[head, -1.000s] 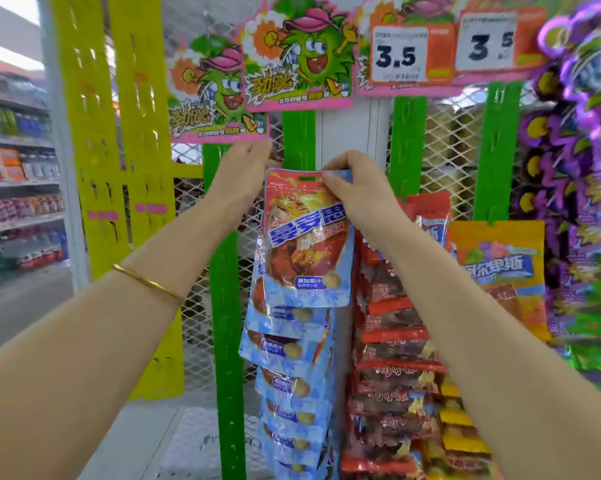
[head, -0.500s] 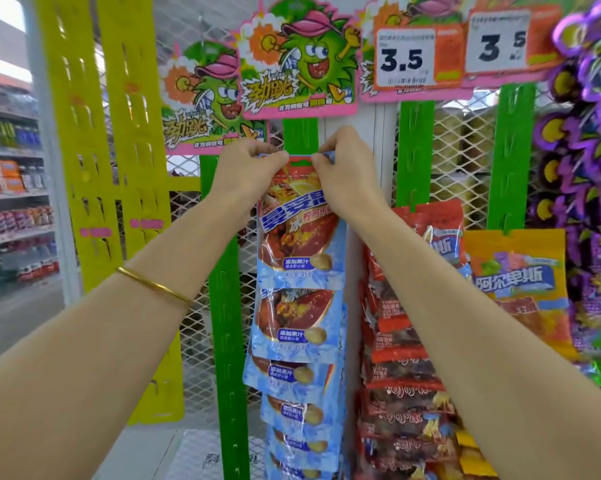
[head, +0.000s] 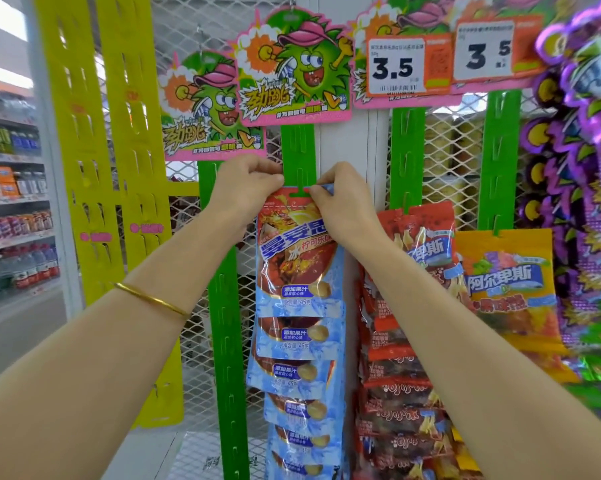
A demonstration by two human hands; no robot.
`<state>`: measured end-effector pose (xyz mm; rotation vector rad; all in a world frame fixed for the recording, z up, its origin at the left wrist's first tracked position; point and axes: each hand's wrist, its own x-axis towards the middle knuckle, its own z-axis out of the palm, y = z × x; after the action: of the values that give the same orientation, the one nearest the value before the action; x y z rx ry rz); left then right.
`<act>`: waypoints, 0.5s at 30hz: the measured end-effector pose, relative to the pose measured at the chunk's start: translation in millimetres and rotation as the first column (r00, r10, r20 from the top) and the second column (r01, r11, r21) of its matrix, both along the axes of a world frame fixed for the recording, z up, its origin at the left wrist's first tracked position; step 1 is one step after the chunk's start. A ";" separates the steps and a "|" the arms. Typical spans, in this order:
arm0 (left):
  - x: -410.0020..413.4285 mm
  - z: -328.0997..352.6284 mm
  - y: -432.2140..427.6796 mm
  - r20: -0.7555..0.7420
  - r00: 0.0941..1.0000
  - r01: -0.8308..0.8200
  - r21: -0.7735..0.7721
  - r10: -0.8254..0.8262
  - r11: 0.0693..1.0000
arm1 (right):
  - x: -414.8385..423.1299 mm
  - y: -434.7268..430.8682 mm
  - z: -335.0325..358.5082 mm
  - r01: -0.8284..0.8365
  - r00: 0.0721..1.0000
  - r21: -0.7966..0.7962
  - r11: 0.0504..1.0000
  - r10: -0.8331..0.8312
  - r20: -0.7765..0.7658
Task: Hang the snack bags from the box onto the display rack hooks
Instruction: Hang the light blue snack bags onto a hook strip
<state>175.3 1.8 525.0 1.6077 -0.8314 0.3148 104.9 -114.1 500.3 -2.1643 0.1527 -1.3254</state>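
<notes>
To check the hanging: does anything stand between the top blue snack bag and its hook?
Nothing visible does. Left hand and right hand pinch the snack bag by its top; the green hook tab pokes through its hole.

The snack bag is glossy foil-like film, its strip smooth green plastic, against white wire mesh.

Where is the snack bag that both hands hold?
Centre of the head view, on the green strip: the snack bag is pinched by left hand and right hand, left of red bags.
</notes>
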 end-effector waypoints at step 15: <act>-9.0 -47.6 11.8 0.304 0.936 -0.161 -0.085 0.179 0.983 | -26.4 9.0 -16.0 0.223 0.975 -0.100 0.970 -0.222 0.014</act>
<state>166.3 13.6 477.4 1.6005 -0.9118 0.7248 78.5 -105.1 484.4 -2.2826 0.3435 -1.4890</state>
